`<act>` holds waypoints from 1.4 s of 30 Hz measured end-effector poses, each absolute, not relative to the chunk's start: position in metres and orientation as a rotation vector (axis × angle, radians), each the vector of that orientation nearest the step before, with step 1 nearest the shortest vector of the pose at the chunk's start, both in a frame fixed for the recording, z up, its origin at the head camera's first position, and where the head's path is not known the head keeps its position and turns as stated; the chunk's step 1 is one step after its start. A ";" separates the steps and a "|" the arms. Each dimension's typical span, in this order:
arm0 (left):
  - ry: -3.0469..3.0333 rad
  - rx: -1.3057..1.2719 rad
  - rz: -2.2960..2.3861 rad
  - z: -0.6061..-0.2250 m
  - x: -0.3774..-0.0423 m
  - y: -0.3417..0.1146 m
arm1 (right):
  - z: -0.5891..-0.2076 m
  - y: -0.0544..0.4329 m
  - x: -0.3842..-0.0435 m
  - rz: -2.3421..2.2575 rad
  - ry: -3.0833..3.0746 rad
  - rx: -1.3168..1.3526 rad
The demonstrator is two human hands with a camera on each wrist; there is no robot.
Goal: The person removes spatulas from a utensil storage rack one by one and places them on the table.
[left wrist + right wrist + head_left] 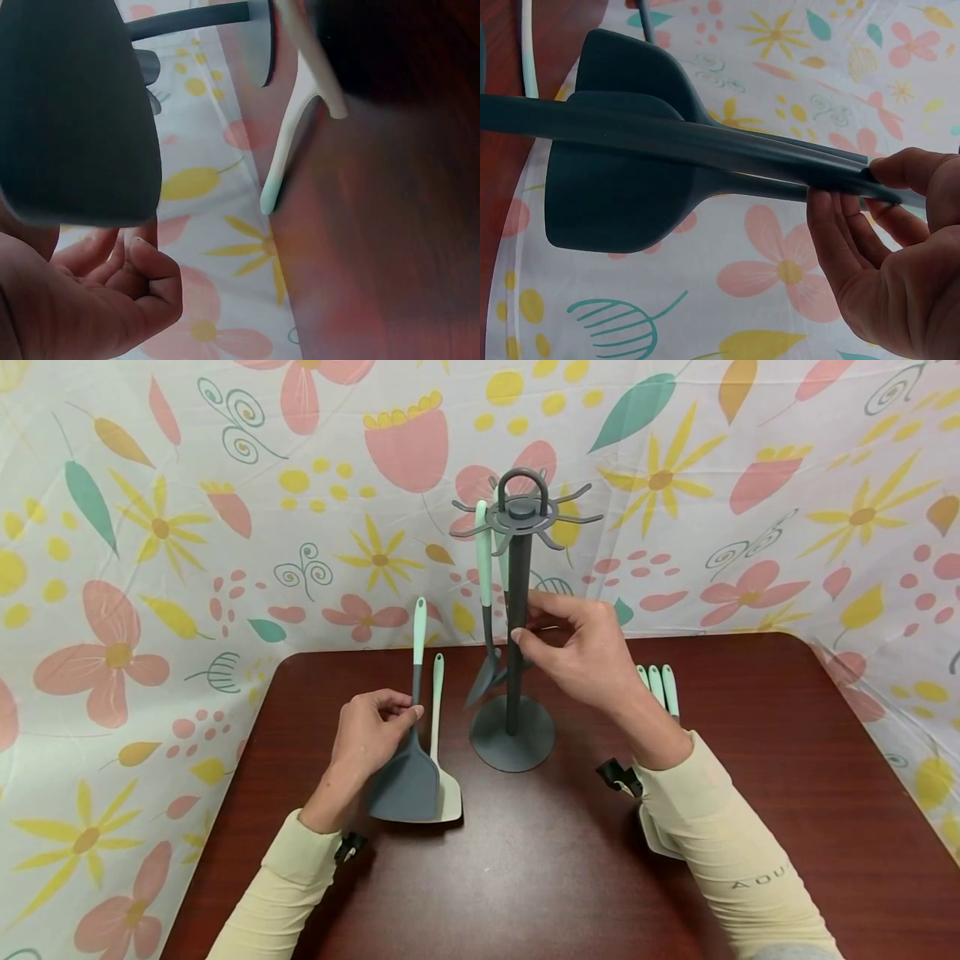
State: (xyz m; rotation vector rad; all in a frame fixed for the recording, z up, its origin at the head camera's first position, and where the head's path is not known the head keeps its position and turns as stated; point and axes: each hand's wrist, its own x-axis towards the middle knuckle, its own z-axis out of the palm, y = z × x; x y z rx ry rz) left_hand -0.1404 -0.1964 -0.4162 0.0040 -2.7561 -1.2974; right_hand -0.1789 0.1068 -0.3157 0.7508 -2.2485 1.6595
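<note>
My left hand (367, 735) pinches the neck of a dark grey spatula (407, 789) with a mint handle. Its broad blade hangs low and overlaps a cream spatula (451, 797) that lies on the table. My right hand (581, 647) grips the grey pole (514, 685) of a utensil stand, thumb in front and fingers behind. Hooks fan out around the stand's top ring (553, 514). Two dark spatulas hang by mint handles (483, 560) on its left and far side; their blades (604, 202) show behind the pole in the right wrist view.
Several mint-handled utensils (670, 689) lie to the right, partly hidden under my right forearm; one pale head (656, 835) pokes out beside the sleeve. A flowered cloth (787, 527) hangs right behind the far edge of the brown table (487, 893).
</note>
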 end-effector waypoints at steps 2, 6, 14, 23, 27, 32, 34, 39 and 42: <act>-2.770 0.008 -1.291 -0.418 -0.140 -0.197 | -0.316 0.107 -0.179 1.656 -2.249 0.751; -2.794 0.014 -1.287 -0.422 -0.141 -0.197 | -0.315 0.107 -0.179 1.658 -2.245 0.751; -2.849 0.050 -1.302 -0.429 -0.143 -0.198 | -0.315 0.106 -0.178 1.667 -2.250 0.750; -2.898 0.112 -1.366 -0.437 -0.144 -0.199 | -0.315 0.106 -0.177 1.645 -2.268 0.742; -2.918 0.127 -1.382 -0.440 -0.146 -0.200 | -0.314 0.106 -0.178 1.636 -2.271 0.742; -2.943 0.157 -1.407 -0.444 -0.148 -0.200 | -0.314 0.106 -0.177 1.645 -2.272 0.746; -2.955 0.168 -1.408 -0.445 -0.149 -0.201 | -0.314 0.106 -0.177 1.648 -2.275 0.747; -2.977 0.176 -1.400 -0.450 -0.152 -0.203 | -0.314 0.107 -0.177 1.636 -2.279 0.743; -2.992 0.180 -1.391 -0.453 -0.154 -0.204 | -0.314 0.107 -0.177 1.640 -2.278 0.745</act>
